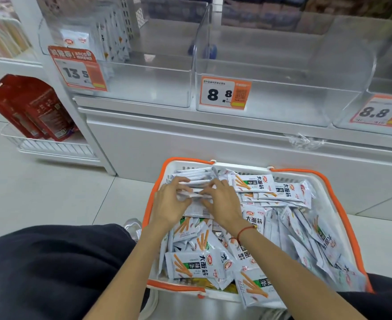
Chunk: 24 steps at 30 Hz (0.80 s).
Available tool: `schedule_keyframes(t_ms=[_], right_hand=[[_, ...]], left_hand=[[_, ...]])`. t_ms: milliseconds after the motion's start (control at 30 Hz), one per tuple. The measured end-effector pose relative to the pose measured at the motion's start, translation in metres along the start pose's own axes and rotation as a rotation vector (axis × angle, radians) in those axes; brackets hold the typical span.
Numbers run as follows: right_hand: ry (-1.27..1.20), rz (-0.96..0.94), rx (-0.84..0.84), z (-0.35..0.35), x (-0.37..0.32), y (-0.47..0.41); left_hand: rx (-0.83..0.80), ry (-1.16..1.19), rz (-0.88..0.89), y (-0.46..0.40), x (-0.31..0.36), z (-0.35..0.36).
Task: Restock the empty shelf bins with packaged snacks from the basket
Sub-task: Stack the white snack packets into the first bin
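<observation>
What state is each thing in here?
Basket: on floor, full of packets.
Left bin: few packets at back left.
Middle bin: empty.
Left hand: gripping packet stack.
Right hand: gripping the same stack.

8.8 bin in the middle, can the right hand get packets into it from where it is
Probably yes: the bin is open-topped, looks empty, and nothing stands between it and the basket. The right hand now grips a stack with the left hand.
</observation>
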State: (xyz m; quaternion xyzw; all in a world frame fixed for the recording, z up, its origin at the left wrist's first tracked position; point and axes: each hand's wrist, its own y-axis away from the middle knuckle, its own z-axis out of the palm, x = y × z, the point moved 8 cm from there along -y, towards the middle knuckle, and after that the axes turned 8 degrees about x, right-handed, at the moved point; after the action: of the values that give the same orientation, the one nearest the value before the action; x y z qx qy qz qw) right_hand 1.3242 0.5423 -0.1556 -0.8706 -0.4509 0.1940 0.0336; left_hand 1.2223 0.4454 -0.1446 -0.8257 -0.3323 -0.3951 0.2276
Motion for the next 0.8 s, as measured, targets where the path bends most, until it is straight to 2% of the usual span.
schedule_keyframes(t_ms=[100,167,233,300,333,400,500,600,700,733,800], right_hand=[[-0.089,-0.002,0.189,-0.037,0.007,0.008],[-0.094,-0.074,0.301,-0.062,0.01,0.017],[-0.087,-0.2,0.328,-0.078,0.009,0.025],[-0.059,-0.348,0.321,-0.081,0.003,0.031],[-0.045,-0.408,0.313,-0.079,0.0,0.035],[-0.062,-0.482,0.314,-0.074,-0.006,0.043],[-0.153,-0.442,0.366,-0.074,-0.007,0.05],[-0.252,-0.28,0.338,-0.063,-0.003,0.042],[-0.348,0.068,0.188,-0.037,0.014,0.027],[-0.292,0.132,0.115,-0.026,0.019,0.024],[-0.149,0.146,-0.158,0.007,0.021,0.026]], left_hand=[[0.181,0.102,-0.07,0.001,0.01,-0.013],[0.284,0.153,-0.267,0.003,0.004,-0.018],[0.177,0.45,-0.605,0.006,-0.007,-0.009],[-0.117,0.723,-0.864,0.016,-0.005,0.01],[-0.268,0.738,-0.883,0.021,-0.002,0.014],[-0.44,0.647,-0.829,0.026,-0.002,0.015],[-0.523,0.363,-0.701,0.028,-0.003,0.012],[-0.476,0.244,-0.558,0.02,-0.001,0.005],[-0.314,0.3,-0.458,0.007,-0.002,-0.006],[-0.245,0.335,-0.456,0.004,-0.002,-0.011],[-0.124,0.408,-0.485,-0.002,-0.006,-0.018]])
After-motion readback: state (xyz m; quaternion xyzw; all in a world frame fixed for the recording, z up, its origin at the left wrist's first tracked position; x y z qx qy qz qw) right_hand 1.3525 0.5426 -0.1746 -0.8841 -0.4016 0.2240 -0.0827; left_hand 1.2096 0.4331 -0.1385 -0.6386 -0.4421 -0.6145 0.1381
